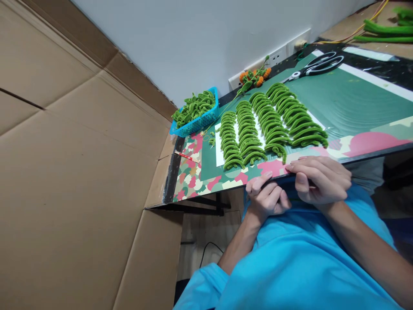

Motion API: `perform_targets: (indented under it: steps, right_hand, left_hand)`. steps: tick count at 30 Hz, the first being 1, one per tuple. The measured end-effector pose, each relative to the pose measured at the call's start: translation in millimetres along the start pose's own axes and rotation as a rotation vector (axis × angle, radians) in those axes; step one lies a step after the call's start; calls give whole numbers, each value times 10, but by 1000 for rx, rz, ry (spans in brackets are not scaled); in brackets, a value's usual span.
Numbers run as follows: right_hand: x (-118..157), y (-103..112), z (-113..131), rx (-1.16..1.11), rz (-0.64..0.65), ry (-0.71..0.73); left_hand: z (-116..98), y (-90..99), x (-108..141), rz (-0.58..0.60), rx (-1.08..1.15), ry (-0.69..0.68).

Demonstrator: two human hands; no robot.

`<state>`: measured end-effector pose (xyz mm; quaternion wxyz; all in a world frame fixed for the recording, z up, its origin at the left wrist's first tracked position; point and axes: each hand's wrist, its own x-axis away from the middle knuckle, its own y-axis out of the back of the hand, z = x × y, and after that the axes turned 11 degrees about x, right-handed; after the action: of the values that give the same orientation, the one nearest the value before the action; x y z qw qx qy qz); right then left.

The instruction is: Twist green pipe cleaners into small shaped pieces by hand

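Note:
My left hand (268,197) is closed just off the table's front edge, fingers curled; whatever it holds, if anything, is hidden. To its right, my right hand (319,178) has its fingers bent together at the same edge, near the lowest green pieces, and no object can be made out in it. Beyond the hands, curved fuzzy green pieces (248,133) lie in four rows on white paper (219,150). At the back left, a blue basket (196,125) holds a heap of looped green pieces (195,107).
Black-handled scissors (309,69) lie on the green mat (348,101) behind the rows. Orange and green fuzzy flowers (254,78) rest by the wall sockets (278,57). More green stems (387,32) lie at the back right. Cardboard (80,172) stands on the left.

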<state>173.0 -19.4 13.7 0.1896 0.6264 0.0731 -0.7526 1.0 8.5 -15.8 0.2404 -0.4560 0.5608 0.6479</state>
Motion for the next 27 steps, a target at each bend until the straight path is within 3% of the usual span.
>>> perform_targets:
  steps: [27]
  right_hand:
    - [1,-2,2,-14,-4,17]
  left_hand:
    - [-16,4,-41,-14,-33,-1]
